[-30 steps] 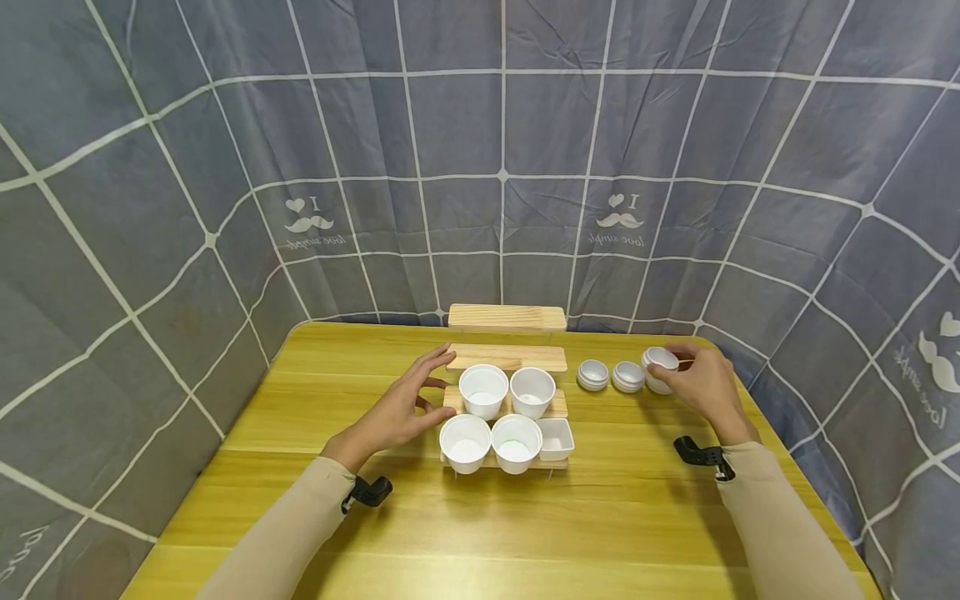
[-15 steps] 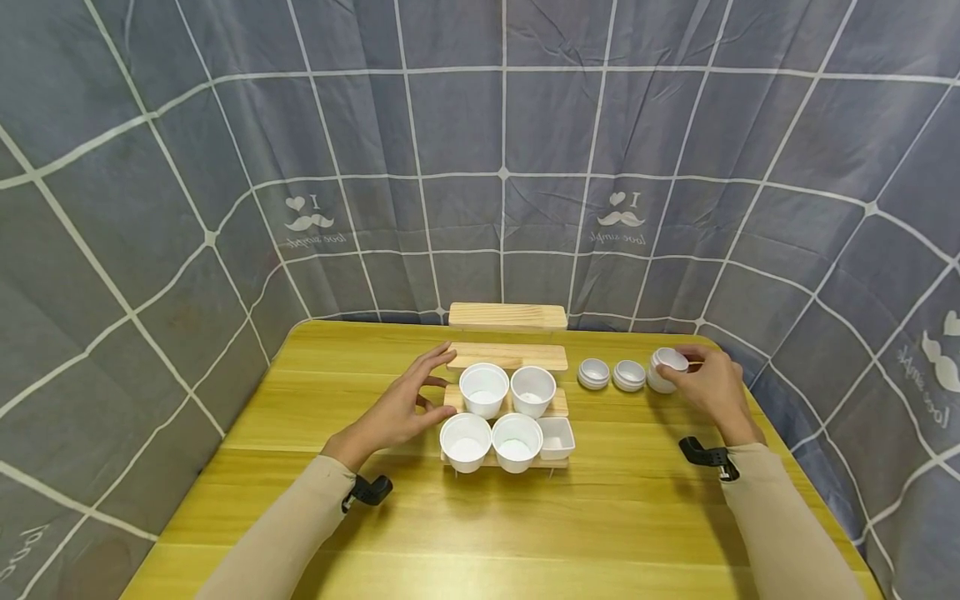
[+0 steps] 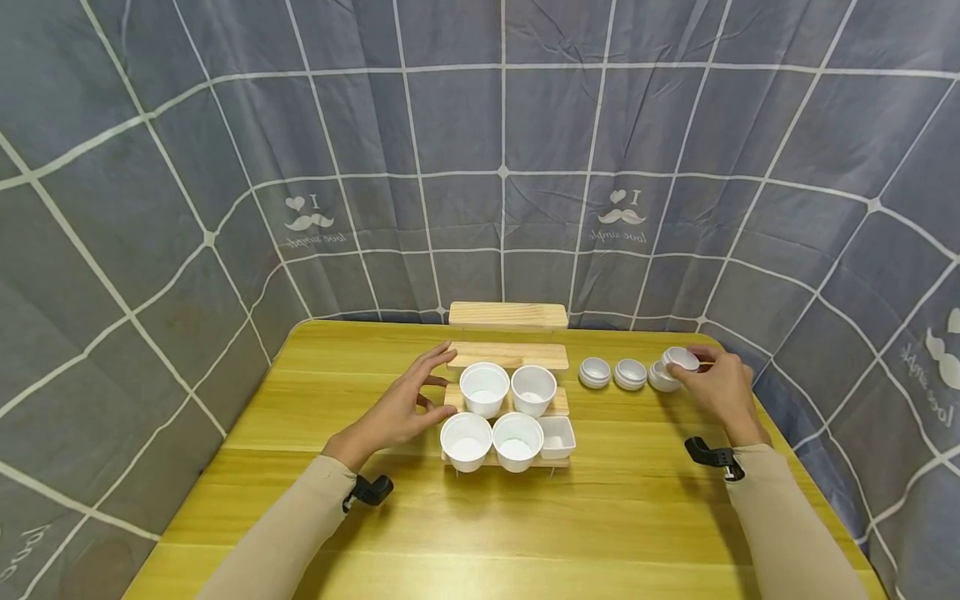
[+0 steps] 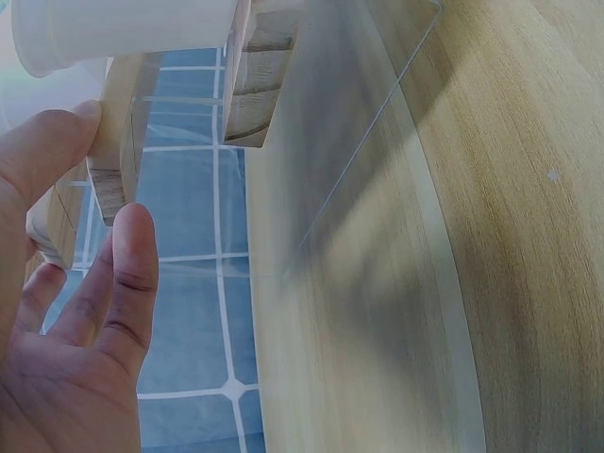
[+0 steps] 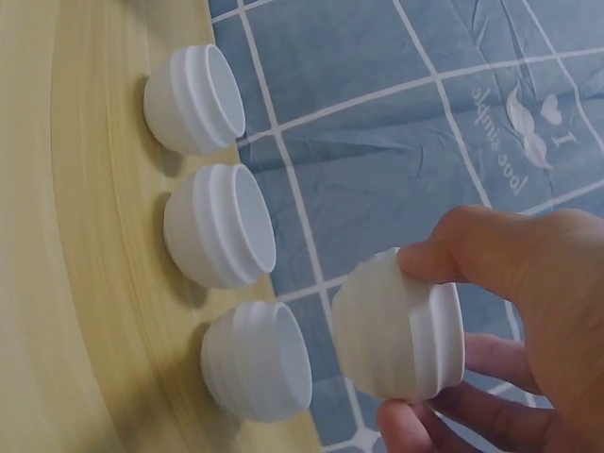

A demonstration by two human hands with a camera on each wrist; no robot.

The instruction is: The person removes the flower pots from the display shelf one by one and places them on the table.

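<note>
A small white ridged cup is pinched between the thumb and fingers of my right hand, raised off the table at the far right. Below and left of it, three similar white cups stand in a row. My left hand is at the left side of a tiered wooden rack, its fingers spread. In the left wrist view its thumb touches the end of one board, with a fingertip near the board's lower edge. Several round white pots sit on the two lower tiers.
A square white pot sits at the right end of the rack's lowest tier. The rack's top boards bear nothing. A grey-blue checked curtain hangs around the wooden table at the back and sides.
My right hand has lifted one cup out of another, moving slightly right; the lower one stays as the third in the row. The left hand has stayed in place at the rack.
</note>
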